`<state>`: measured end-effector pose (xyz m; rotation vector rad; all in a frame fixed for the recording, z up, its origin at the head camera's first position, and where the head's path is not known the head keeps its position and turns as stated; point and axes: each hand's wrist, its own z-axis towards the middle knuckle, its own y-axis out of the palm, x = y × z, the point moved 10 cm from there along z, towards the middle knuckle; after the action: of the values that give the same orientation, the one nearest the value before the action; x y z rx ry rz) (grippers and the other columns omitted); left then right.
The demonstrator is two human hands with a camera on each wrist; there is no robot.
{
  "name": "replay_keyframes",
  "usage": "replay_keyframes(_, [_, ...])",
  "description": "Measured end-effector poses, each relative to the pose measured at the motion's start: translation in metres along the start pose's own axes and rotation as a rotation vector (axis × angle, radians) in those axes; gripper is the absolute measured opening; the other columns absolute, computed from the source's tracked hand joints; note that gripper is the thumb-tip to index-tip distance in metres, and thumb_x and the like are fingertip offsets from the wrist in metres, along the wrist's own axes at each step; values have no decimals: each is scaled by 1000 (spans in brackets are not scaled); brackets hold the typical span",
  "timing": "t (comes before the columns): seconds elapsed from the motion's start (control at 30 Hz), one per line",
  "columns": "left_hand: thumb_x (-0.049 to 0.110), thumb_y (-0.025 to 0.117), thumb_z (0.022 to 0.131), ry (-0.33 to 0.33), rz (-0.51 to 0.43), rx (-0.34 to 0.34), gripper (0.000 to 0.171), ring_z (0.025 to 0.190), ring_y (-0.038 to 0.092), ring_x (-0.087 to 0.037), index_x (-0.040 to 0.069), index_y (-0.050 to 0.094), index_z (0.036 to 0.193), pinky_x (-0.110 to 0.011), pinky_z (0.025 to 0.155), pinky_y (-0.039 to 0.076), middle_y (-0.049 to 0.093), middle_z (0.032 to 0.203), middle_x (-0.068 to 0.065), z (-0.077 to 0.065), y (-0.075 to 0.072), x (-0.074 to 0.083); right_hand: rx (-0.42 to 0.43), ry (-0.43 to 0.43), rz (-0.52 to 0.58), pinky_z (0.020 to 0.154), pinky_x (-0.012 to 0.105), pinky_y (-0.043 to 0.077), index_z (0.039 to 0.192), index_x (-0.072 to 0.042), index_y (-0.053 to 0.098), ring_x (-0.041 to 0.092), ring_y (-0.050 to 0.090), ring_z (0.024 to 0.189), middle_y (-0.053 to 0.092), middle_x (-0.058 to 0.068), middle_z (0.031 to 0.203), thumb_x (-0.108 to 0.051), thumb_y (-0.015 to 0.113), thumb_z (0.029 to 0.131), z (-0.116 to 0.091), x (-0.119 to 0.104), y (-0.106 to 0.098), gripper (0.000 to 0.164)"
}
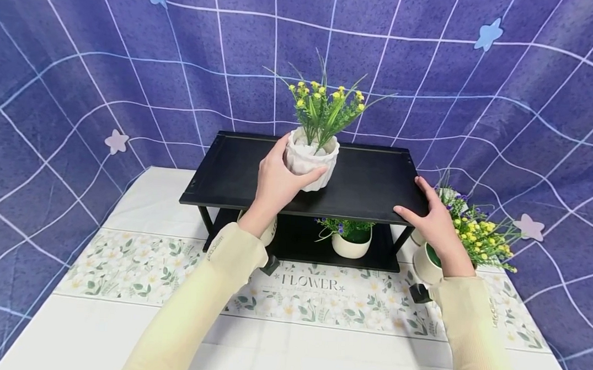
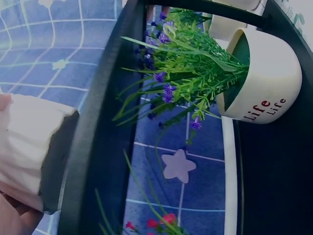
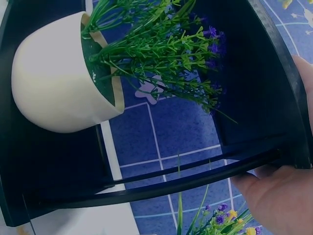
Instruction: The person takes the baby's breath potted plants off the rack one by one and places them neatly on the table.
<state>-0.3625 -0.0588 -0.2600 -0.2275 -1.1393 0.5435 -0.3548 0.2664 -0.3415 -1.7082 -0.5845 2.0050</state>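
In the head view my left hand [image 1: 279,176] grips a white ribbed pot [image 1: 311,166] of yellow flowers [image 1: 325,103], thumb across its front. In the left wrist view the pot's dark underside shows, just off the top board of a black two-tier shelf [image 1: 371,180]. My right hand [image 1: 436,227] holds that board's front right corner, thumb on top; in the right wrist view, fingers show below the edge. On the lower tier stand a cream pot [image 1: 352,246] with purple flowers and a pot lettered "Life" [image 2: 274,78], mostly hidden behind my left wrist in the head view.
Right of the shelf, beside my right wrist, stand several potted plants, one a white pot [image 1: 426,263] near yellow flowers [image 1: 480,240]. Under the shelf lies a white floral tablecloth [image 1: 311,307] printed "FLOWER". A blue gridded curtain [image 1: 222,55] hangs behind.
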Motion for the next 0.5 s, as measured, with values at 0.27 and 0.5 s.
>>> replay_keyframes(0.27, [41, 87, 67, 56, -51, 71, 88, 114, 59, -20, 17, 47, 143, -38, 95, 51, 61, 132, -5, -18, -28, 10, -1, -3, -2, 119, 55, 16, 157, -21, 16, 34, 16, 149, 19, 8, 163, -40, 70, 87, 1, 0, 0, 91])
replay_keyframes(0.5, [33, 88, 68, 113, -79, 117, 86, 112, 59, -19, 13, 49, 142, -37, 96, 51, 61, 130, -7, -32, -49, 15, 4, -3, 6, 120, 54, 15, 157, -20, 17, 33, 16, 150, 19, 8, 163, -38, 71, 87, 1, 0, -1, 90])
